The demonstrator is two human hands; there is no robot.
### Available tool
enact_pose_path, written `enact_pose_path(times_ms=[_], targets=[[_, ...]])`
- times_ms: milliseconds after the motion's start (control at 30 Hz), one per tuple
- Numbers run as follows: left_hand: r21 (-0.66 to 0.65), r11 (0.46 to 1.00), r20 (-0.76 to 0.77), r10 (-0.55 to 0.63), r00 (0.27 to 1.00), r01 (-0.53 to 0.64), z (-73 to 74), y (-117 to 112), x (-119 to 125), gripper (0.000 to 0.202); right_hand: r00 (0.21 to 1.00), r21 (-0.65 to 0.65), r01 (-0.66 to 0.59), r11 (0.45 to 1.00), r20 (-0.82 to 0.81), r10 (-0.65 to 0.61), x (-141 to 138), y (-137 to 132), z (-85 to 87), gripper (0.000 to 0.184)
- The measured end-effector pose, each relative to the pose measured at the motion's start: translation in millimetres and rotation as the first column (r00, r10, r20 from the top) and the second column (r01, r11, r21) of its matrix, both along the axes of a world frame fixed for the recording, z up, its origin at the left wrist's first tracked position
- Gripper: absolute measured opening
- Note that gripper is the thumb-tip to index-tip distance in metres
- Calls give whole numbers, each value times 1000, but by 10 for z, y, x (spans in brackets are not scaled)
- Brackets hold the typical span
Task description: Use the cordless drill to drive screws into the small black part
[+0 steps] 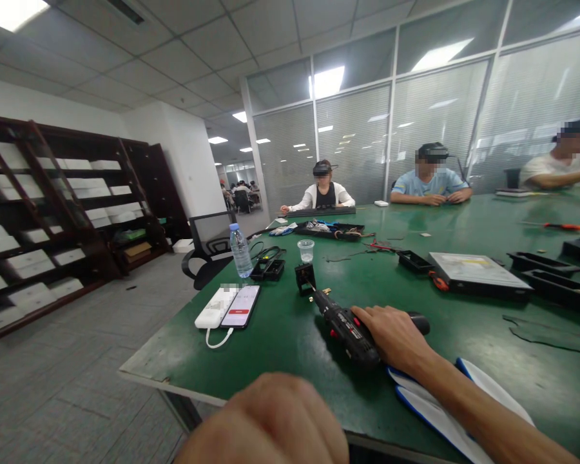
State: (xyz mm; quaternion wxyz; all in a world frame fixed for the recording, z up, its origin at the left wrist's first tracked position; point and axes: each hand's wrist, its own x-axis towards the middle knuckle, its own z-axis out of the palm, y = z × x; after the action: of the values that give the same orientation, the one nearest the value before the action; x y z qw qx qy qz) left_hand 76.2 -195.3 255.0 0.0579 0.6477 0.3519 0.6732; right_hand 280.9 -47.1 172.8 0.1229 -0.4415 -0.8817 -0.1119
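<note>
My right hand (389, 332) is closed around a black cordless screwdriver (345, 328) with red buttons, which lies low over the green table. Its bit points forward and left into a small black open-sided housing (305, 278); whether the tip touches a screw is too small to tell. Small brass-coloured pieces (326, 291) lie beside the housing. Close to the camera, at the bottom, my left hand (275, 422) is a blurred fist with curled knuckles. Its fingertips are hidden, and so is anything inside it.
Left of the housing are a phone (241, 306), a white power bank (216, 307), a water bottle (240, 251) and black trays (267, 269). A plastic cup (306, 250) stands behind. To the right lie an optical drive (478, 276) and white-blue cloth (435, 419). Several people sit across the table.
</note>
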Motion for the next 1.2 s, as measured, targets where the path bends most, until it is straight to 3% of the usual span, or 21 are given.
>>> enact_pose_path(times_ms=[133, 233, 300, 400, 467, 600, 867, 1200], targets=[[44, 999, 23, 16, 1000, -17, 143, 590, -18, 34, 999, -5, -13, 1000, -31, 13, 21, 36, -54, 37], [16, 997, 63, 70, 996, -71, 113, 1133, -116, 45, 999, -10, -26, 1000, -48, 26, 37, 85, -110, 41], [-48, 990, 29, 131, 991, -130, -13, 1484, -238, 52, 998, -5, -37, 999, -54, 37, 48, 114, -144, 43], [-174, 959, -1, 226, 974, -223, -330, 1910, -471, 60, 997, -7, -47, 999, -65, 47, 60, 142, -180, 42], [-240, 948, -11, 212, 977, -209, -555, 2094, -616, 64, 996, -13, -53, 999, -67, 52, 61, 147, -185, 41], [-354, 934, -15, 52, 999, -54, -837, 2253, -767, 72, 999, -19, -33, 999, -37, 33, 48, 109, -127, 43], [-506, 839, 64, -193, 979, 199, -989, 2433, -665, 76, 999, -30, 25, 999, 35, -24, -21, -40, 81, 35], [-487, 866, -11, -135, 991, 112, -1108, 2552, -719, 52, 998, -29, 31, 999, 48, -30, -25, -23, 70, 34]])
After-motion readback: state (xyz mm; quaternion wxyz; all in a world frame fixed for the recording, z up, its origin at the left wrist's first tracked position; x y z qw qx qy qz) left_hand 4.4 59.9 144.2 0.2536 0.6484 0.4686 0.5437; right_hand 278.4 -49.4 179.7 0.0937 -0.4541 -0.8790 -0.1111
